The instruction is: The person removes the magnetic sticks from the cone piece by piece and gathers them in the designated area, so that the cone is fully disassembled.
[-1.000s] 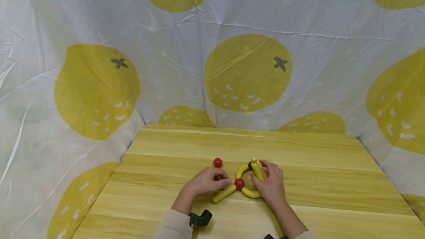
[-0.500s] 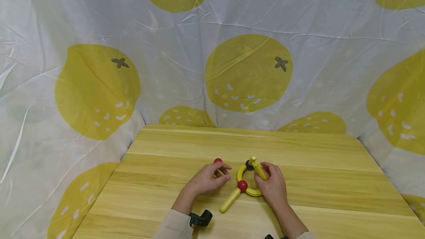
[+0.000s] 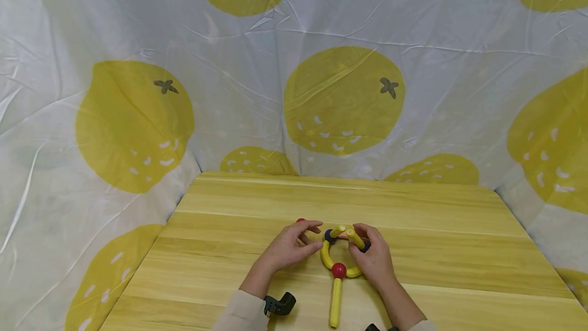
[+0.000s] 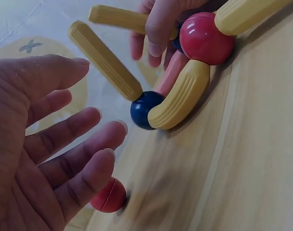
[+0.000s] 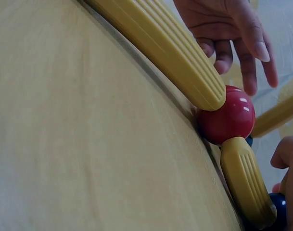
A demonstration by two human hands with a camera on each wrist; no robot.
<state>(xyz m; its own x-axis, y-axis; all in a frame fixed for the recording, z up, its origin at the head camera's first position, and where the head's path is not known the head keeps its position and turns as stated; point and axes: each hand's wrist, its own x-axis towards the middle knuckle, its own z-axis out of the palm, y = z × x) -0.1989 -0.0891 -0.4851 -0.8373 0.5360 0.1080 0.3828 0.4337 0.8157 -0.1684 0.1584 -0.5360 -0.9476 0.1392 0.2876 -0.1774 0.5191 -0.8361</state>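
Note:
A magnetic rod-and-ball toy ring lies on the table between my hands. Its red ball [image 3: 338, 270] is at the near side, with a straight yellow rod [image 3: 336, 303] pointing toward me. Curved yellow rods [image 4: 182, 98] run from it to two blue balls, joined at the far side by a pink rod [image 4: 172, 73]. Each blue ball carries a raised yellow rod. My right hand [image 3: 375, 255] pinches the right raised rod [image 4: 120, 19] near its blue ball. My left hand [image 3: 290, 244], fingers spread and holding nothing, hovers beside the left blue ball [image 4: 147, 109] and its rod [image 4: 105, 60].
A loose red ball [image 4: 109, 195] rests on the wooden table [image 3: 229, 198] beyond my left hand, mostly hidden in the head view. Lemon-patterned cloth [image 3: 248, 91] hangs behind the table and along its sides.
The ring has turned counterclockwise, its straight rod swinging from lower left to point toward me. My left hand has moved off the straight rod; my right hand keeps its pinch.

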